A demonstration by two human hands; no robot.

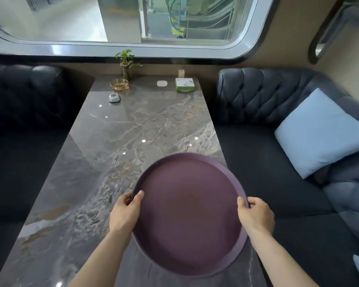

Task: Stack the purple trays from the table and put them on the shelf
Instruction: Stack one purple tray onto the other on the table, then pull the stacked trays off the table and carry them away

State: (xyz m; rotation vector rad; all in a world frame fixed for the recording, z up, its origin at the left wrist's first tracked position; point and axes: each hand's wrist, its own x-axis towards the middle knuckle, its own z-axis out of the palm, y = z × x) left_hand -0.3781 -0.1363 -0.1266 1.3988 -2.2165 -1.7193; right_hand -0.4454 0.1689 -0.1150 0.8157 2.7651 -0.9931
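Note:
A round purple tray (pixel 190 212) is at the near right corner of the grey marble table (pixel 120 146), its right side reaching past the table's edge. My left hand (pixel 124 212) grips its left rim, thumb over the lip. My right hand (pixel 255 214) grips the right rim the same way. I cannot tell whether more trays lie stacked beneath it. No shelf is in view.
At the table's far end stand a potted plant (pixel 127 64), an amber glass ashtray (pixel 119 84), a small white device (pixel 114 98), a white pad (pixel 161 83) and a green tissue box (pixel 185 84). Dark tufted sofas flank the table; a pale blue cushion (pixel 323 131) lies on the right one.

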